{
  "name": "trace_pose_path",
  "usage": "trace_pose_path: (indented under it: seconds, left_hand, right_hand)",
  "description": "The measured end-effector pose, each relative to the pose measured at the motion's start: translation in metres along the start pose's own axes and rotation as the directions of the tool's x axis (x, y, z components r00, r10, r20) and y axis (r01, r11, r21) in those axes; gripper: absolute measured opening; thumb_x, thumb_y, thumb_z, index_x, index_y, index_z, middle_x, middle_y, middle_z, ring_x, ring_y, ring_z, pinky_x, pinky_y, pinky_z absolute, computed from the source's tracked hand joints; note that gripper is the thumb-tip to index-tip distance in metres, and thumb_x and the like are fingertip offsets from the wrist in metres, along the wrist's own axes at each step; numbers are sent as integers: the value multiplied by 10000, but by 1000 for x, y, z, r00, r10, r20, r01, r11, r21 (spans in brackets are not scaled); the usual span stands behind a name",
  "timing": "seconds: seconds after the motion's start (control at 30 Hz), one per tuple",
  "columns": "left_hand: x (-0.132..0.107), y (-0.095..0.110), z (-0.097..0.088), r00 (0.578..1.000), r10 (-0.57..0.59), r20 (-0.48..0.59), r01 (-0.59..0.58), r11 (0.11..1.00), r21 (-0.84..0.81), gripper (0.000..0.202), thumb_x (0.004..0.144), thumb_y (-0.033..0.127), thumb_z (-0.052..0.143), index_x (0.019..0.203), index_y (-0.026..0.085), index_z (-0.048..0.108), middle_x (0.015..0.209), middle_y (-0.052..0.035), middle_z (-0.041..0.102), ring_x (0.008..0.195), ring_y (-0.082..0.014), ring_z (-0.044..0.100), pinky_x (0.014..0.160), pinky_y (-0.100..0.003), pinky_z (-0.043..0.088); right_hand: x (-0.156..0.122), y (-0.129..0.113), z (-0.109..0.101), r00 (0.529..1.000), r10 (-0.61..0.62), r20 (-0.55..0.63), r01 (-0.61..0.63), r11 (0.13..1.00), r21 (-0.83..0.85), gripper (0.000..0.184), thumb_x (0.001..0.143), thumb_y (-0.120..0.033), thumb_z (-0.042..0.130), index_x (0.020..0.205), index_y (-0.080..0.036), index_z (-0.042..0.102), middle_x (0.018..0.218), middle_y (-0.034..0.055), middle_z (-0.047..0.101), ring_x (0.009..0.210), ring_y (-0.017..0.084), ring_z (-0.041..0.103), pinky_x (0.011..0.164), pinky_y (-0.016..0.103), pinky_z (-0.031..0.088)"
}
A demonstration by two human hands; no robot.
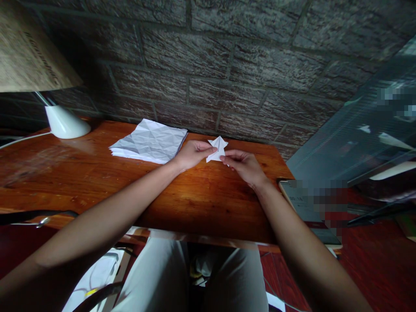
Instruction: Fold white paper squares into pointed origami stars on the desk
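A small piece of folded white paper [219, 143], with pointed corners at its top, is held just above the wooden table. My left hand [192, 154] pinches its left side, thumb lying across the front. From the right, my right hand [242, 164] grips the lower right edge between thumb and fingers. The fingers behind the paper are partly hidden. To the left of my left hand lies a stack of creased white paper sheets [149, 141], its top sheet covered in fold lines.
A lamp with a white base [66, 123] and a fabric shade [32, 52] stands at the table's left. A stone-patterned wall [208, 65] rises behind the wooden table [201, 203]. Right of the table is a tablet-like device [302, 208], partly blurred out.
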State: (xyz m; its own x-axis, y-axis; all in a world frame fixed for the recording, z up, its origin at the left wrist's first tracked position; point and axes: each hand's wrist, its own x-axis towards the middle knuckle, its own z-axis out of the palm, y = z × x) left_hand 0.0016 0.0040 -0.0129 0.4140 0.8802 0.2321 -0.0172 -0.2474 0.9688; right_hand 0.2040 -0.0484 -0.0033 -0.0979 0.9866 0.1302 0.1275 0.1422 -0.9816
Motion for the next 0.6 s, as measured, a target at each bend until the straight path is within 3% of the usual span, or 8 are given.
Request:
trace_pose_path:
  seconds: [0.2,0.4,0.6]
  left_hand:
    - [0,1,3,997,67,37,-67,998,20,361,766,528,827,783,170,780,791,-45,775,723,-168,655,711,-296,485]
    - [-3,3,7,996,83,30,-84,996,41,437,790,612,785,831,177,789,902,-62,812,793,-190,697,762,-301,525]
    - [-5,3,9,992,123,23,-125,986,111,440,786,605,797,754,167,760,765,-38,758,689,-165,636,650,-277,467]
  right_hand:
    - [-2,-2,1,1000,6,-6,-6,1000,1,435,620,-556,914,870,-214,815,778,-11,724,632,111,469,597,276,345]
    - [1,-2,0,999,43,-16,-42,998,57,542,640,-723,851,623,-212,672,601,-34,532,559,107,399,530,278,291]
    - [0,-5,-1,999,24,-29,-23,999,42,514,619,-690,884,680,-201,738,644,-30,572,574,98,391,540,270,298]
